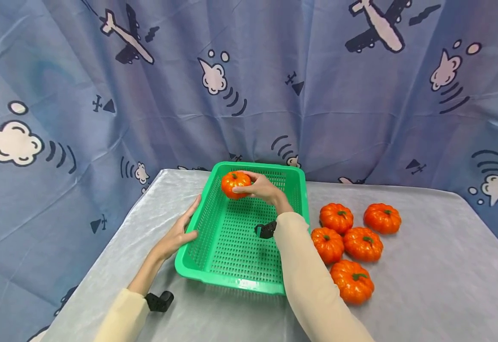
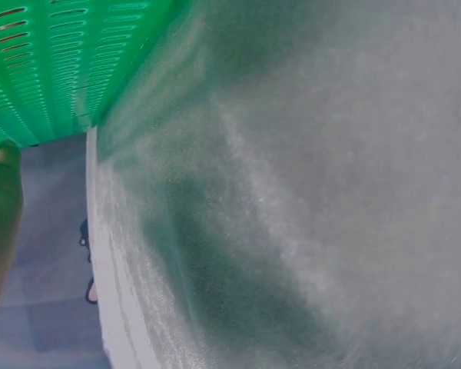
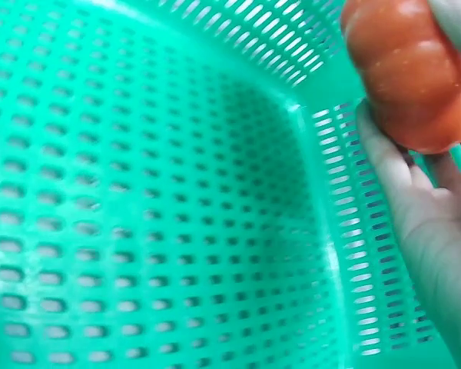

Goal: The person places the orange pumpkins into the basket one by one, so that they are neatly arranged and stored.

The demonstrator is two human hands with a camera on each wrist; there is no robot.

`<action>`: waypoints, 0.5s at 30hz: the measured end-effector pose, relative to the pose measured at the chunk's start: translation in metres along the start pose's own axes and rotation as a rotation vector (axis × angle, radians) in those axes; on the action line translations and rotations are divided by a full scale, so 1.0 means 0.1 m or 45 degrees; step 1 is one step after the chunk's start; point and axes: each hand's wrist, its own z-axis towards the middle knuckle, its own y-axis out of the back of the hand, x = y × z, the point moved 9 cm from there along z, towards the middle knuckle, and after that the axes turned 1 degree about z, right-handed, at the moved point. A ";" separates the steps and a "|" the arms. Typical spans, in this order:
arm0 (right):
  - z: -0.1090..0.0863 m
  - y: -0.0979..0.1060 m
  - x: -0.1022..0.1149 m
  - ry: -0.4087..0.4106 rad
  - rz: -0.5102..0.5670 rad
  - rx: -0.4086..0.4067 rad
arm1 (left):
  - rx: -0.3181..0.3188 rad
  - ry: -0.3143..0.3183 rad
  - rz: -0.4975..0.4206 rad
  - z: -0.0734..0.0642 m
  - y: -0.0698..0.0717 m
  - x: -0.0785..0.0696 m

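A small orange pumpkin (image 1: 234,184) is gripped between the thumb and fingers of my right hand (image 1: 263,188). It is held over the far left corner of a green perforated plastic basket (image 1: 249,284), and its ribbed side also shows in the right wrist view. My left hand (image 1: 176,238) rests against the basket's left side, fingers extended along the outside and thumb at the rim. Only part of that hand shows at the edge of the left wrist view. No other pumpkin is visible inside the basket, though my right forearm covers part of it.
Several more orange pumpkins (image 1: 362,244) sit on the grey-covered table (image 1: 437,266) to the right of the basket. Some are close by its right wall, partly behind my right sleeve. A blue curtain (image 1: 257,95) with printed airplanes hangs behind the table.
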 end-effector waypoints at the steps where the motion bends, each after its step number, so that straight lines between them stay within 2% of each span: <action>1: 0.00 0.00 -0.05 -0.016 -0.023 -0.009 | 0.000 0.006 -0.006 -0.01 0.00 0.01; 11: -0.03 0.05 -0.33 -0.120 -0.221 -0.151 | 0.000 0.014 -0.006 -0.01 0.01 0.01; 15: -0.04 0.08 -0.36 -0.117 -0.270 -0.216 | 0.003 0.015 -0.007 -0.01 0.01 0.01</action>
